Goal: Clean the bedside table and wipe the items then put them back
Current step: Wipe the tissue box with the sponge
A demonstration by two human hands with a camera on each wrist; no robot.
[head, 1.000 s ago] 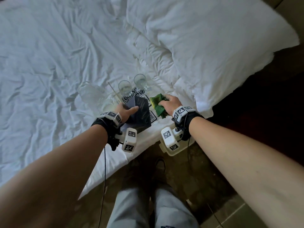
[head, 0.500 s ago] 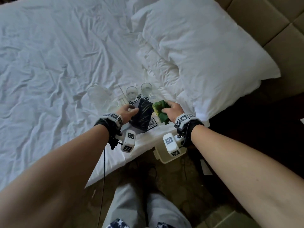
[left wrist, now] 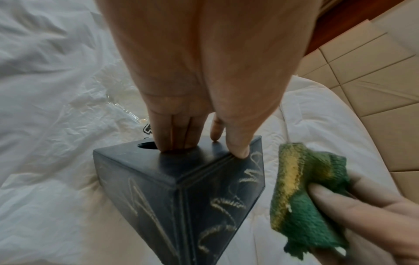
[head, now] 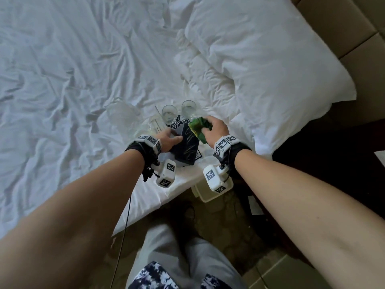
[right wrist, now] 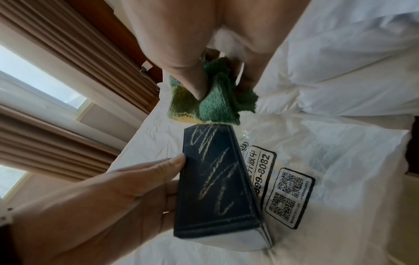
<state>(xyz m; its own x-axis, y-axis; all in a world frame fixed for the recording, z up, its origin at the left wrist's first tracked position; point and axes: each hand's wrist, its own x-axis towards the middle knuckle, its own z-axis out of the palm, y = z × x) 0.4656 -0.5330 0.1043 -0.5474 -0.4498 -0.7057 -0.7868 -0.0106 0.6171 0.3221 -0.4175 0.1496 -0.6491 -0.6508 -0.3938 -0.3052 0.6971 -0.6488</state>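
— Where is the dark box (head: 186,146) right now?

— At the edge of the bed (head: 62,80), standing on a white plastic bag (right wrist: 306,161) printed with QR codes. The left hand (head: 168,140) holds it: in the left wrist view several fingers (left wrist: 179,132) reach into the oval slot on its top face and the thumb presses on the top edge at the near corner.

— So the hand sits above it?

— Yes, the box hangs below the fingers, tilted, one corner toward the camera (pale scribbles cover its sides).

— And the other hand?

— The right hand (head: 215,128) is curled round a bunched green and yellow cloth (head: 198,128), thumb on one side, fingers on the other. The cloth sits at the far top end of the box; from the right wrist its lower edge seems to touch the box's upper rim.

— Anything else close by?

— Two clear glasses (head: 179,111) stand on the sheet just beyond the box, and a white pillow (head: 270,59) lies to the right.
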